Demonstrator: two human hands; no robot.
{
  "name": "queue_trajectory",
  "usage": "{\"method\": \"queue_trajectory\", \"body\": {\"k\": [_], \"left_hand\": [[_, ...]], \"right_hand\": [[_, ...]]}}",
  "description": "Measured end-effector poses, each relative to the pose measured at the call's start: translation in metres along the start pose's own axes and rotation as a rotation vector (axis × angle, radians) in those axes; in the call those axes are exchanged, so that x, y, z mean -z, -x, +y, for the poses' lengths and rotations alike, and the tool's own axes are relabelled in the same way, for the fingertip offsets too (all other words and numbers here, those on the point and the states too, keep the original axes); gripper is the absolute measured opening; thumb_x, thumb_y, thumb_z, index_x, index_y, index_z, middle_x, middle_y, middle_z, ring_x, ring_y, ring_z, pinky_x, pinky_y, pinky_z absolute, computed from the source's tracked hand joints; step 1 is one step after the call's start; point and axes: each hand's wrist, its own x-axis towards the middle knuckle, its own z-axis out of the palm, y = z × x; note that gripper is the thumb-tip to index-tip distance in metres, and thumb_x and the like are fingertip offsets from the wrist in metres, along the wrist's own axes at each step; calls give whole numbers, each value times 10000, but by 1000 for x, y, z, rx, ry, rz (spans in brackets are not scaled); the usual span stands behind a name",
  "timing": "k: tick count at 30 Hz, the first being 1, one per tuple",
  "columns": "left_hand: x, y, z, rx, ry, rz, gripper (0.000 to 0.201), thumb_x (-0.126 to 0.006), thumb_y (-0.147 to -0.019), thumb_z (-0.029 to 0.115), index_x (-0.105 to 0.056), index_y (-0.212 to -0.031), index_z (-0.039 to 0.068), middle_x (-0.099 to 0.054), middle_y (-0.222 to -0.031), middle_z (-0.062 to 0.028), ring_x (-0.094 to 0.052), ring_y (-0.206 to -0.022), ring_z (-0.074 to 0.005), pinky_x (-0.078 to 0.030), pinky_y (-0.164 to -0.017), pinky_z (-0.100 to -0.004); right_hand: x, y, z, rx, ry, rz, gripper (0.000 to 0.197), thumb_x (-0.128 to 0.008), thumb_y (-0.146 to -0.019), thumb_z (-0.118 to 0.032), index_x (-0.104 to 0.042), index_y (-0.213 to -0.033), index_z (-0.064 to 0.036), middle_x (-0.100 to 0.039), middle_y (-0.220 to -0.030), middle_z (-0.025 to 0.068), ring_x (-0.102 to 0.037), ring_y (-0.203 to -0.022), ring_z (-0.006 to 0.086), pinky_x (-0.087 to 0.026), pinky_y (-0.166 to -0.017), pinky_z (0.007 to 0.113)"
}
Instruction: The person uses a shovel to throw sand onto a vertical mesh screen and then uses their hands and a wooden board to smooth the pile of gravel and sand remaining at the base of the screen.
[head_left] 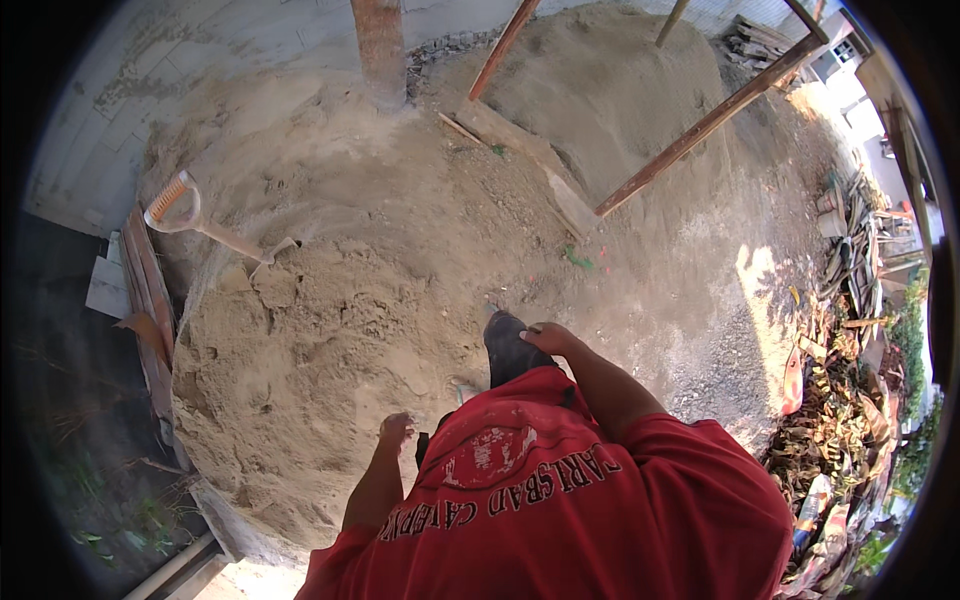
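My left hand (397, 428) hangs beside my body over the sand, its fingers loosely bent and apart, holding nothing I can see. My right hand (549, 338) is at the raised leg of my dark trousers (507, 347), with the fingers closed on the cloth near the knee. A shovel (232, 238) stands tilted at the left, out of reach of both hands. Its D-shaped handle points up and left, and its blade is mostly buried in the heap of sand (330, 340).
A wooden post (380, 50) and slanting poles, one a long brace (710, 125), stand at the back. Another sand heap (610, 80) lies behind them. Planks (150, 290) edge the left side. Dry leaves and litter (830, 430) pile up at the right.
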Motion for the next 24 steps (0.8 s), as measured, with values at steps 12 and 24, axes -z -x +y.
{"method": "queue_trajectory", "body": {"k": [12, 24], "left_hand": [[-208, -90, 329, -247, -556, -304, 310, -560, -960, 283, -621, -1132, 33, -675, -944, -47, -595, -722, -98, -482, -634, -235], [-288, -91, 434, 544, -745, -235, 656, -372, -998, 469, -364, -1461, 4, -511, -1378, -210, -510, -1261, -280, -384, -1065, -368]], "right_hand": [[72, -103, 110, -136, -190, 27, 662, -542, -858, -579, -644, -1205, -25, -634, -1207, 226, -584, -1162, 373, -440, -1002, 433], [194, -228, 135, -442, -360, -151, 819, -549, -875, -564, -453, -1334, 108, -550, -1290, 306, -556, -1195, 409, -432, -1028, 448]]}}
